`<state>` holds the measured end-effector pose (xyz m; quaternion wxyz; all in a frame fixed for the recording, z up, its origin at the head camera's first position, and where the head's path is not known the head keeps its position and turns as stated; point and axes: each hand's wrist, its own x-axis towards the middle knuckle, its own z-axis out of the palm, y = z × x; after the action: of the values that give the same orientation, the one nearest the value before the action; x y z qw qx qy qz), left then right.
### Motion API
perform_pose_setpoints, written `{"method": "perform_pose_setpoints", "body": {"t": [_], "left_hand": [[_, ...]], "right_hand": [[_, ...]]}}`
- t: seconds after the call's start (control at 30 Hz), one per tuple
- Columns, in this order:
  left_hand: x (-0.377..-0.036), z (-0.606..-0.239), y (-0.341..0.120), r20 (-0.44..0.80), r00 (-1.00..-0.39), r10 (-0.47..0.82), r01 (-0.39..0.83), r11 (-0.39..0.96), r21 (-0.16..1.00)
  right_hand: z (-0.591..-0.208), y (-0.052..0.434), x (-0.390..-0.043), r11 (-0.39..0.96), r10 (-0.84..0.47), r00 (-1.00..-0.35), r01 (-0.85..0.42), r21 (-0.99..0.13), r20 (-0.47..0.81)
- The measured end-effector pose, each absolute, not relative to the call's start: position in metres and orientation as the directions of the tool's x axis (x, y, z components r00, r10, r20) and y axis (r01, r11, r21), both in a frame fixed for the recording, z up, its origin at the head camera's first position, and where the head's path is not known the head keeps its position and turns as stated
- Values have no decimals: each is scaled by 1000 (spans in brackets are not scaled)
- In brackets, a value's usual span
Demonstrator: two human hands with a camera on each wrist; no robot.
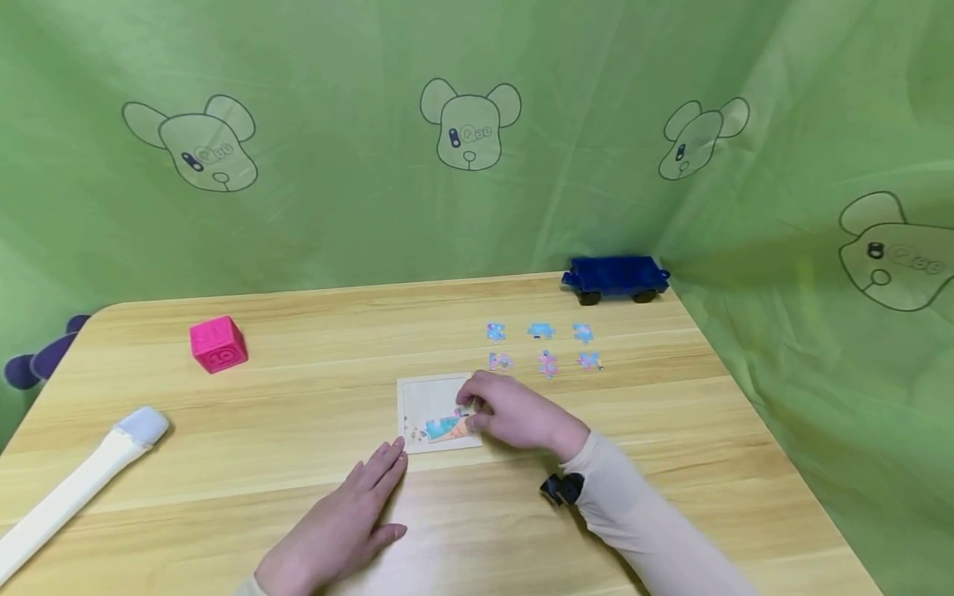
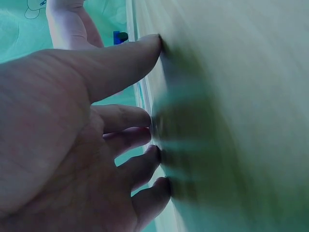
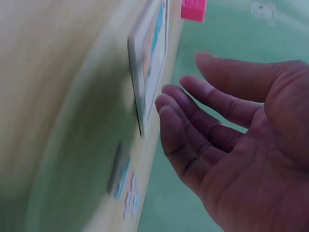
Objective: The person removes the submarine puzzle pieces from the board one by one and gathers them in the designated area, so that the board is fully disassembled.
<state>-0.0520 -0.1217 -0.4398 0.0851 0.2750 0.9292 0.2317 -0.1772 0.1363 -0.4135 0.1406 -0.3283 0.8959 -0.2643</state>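
Note:
A small square puzzle tray [image 1: 440, 451] with a pale rim lies on the table, with joined blue and orange puzzle pieces [image 1: 445, 428] along its near side. My left hand [image 1: 339, 517] rests on the tabletop, fingers extended, fingertips at the tray's near left corner. Over the tray's right side is my right hand [image 1: 517, 411], its fingers loosely bent. In the right wrist view the thumb and fingers of that hand [image 3: 231, 125] stand apart beside the tray [image 3: 137, 72], and nothing shows between them. The hand hides part of the tray in the head view.
Several loose puzzle pieces [image 1: 547, 364] lie in two rows beyond my right hand. A blue toy wagon [image 1: 617, 277] stands at the far right corner. Toward the left are a pink block [image 1: 219, 343] and a white-handled brush-like tool [image 1: 82, 488]. Green curtain [image 1: 335, 223] borders the table.

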Motion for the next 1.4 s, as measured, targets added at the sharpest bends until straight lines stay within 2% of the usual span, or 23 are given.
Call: {"method": "perform_pose_setpoints", "body": {"t": [0.23, 0.53, 0.93, 1.4], "left_hand": [[-51, -440, -122, -42, -838, 544, 461, 747, 478], [-51, -439, -122, -45, -835, 548, 463, 745, 481], [-52, -438, -122, -55, -839, 542, 449, 745, 494], [-52, -439, -122, -40, -840, 540, 451, 739, 501]], "right_hand": [[-417, 113, -169, 659, -702, -705, -589, -469, -102], [-423, 97, -167, 691, -695, -710, -617, -377, -111], [-421, 95, -165, 727, -659, -738, -576, -375, -145], [-422, 96, -167, 717, -666, -730, -569, -402, -155]]}}
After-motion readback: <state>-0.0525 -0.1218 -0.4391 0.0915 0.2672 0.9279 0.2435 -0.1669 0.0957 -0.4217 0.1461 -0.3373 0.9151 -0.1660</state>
